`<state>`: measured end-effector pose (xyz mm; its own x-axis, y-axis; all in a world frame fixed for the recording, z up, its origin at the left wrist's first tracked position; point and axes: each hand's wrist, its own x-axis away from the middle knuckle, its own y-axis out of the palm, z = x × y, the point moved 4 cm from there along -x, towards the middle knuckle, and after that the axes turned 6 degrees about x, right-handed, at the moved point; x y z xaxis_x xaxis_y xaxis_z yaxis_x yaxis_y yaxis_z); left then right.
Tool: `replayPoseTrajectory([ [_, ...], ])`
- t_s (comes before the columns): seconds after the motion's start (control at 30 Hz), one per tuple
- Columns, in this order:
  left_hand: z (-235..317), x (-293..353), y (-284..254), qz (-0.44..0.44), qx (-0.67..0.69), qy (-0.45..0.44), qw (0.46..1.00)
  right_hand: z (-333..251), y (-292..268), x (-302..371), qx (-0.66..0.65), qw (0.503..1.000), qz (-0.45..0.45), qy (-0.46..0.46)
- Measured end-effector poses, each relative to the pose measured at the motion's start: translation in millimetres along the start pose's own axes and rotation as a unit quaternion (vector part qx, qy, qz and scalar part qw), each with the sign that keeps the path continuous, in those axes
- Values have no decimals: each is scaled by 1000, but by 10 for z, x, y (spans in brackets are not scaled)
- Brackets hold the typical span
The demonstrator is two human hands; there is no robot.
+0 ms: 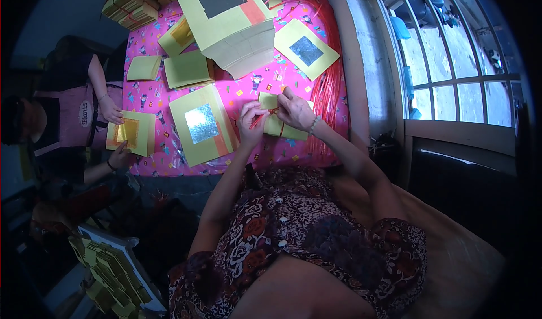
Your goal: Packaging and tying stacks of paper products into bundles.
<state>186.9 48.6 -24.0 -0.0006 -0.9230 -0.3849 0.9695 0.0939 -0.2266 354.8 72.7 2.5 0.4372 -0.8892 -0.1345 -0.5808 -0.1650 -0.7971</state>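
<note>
Near the table's front edge lies a small bundle of yellow paper [289, 131], with red plastic string across it. My left hand [252, 122] is closed at the bundle's left side, pinching the red string, and a short red end sticks out below the fingers. Over the bundle's top, my right hand [294, 111] is bent closed, its fingertips at the string where it crosses the paper. The fingers partly cover the string, so I cannot make out whether it is knotted. To the left lies a stack of yellow sheets with a silver square [202, 124].
A tall stack of yellow paper [237, 50] stands behind my hands. Red plastic strands [330, 101] hang along the table's right edge, beside a barred window [451, 59]. At the left, a co-worker's hands touch a yellow sheet with a gold square [127, 131]. Tied bundles [131, 5] are piled far left.
</note>
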Motion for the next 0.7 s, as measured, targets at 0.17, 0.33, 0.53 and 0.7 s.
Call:
replayPoseTrajectory([
  [0.17, -116, 123, -87, 41, 15, -27, 999, -33, -47, 52, 45, 999, 28, -6],
  [0.33, -290, 211, -121, 59, 19, -124, 990, -76, -65, 58, 142, 989, 32, 4],
  [0.53, -329, 201, -175, 65, 70, -157, 983, -39, -69, 41, 116, 991, 60, 4],
  [0.7, -204, 157, -215, 71, 62, -157, 983, -73, -69, 20, 129, 988, 80, -18],
])
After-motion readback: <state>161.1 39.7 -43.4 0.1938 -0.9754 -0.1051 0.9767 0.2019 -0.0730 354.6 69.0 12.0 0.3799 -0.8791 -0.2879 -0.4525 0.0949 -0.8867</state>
